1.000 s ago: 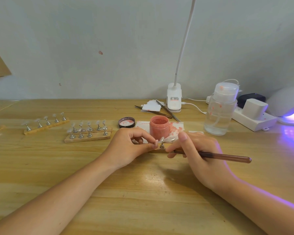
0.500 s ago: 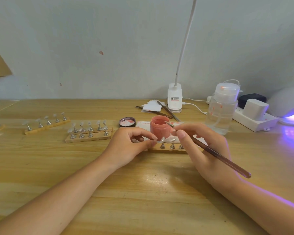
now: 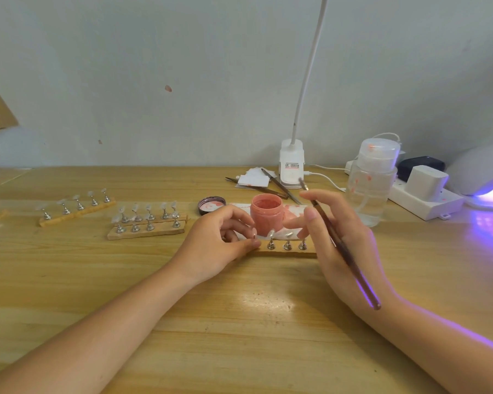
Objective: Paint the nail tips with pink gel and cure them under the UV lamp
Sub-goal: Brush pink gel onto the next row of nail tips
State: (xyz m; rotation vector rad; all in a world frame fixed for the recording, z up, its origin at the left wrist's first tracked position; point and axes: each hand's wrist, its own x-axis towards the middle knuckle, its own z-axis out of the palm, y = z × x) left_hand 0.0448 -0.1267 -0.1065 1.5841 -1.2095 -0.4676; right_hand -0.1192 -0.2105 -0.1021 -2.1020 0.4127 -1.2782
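At the near middle of the bench point(image 3: 239, 322), a wooden strip point(image 3: 288, 253) set with small metal stands is seen; clear nail tips point(image 3: 271, 233) are carried on the stands, and no pink can be made out on them. The strip's left end is pinched by the left hand point(image 3: 222, 245), thumb and curled fingers closed on it. To the right, a slim brown brush point(image 3: 342, 245) is gripped in the right hand point(image 3: 342, 240), bristle end raised toward the far edge, handle slanting back over the wrist. Just behind the strip, an open jar of pink gel point(image 3: 267, 213) is stood on a stained white paper point(image 3: 292, 211), its lid point(image 3: 211, 205) lying beside it to the left. Further left, more strips of clear tips point(image 3: 148, 223) are laid out. At the far right corner, the UV lamp point(image 3: 484, 177) is lit violet.
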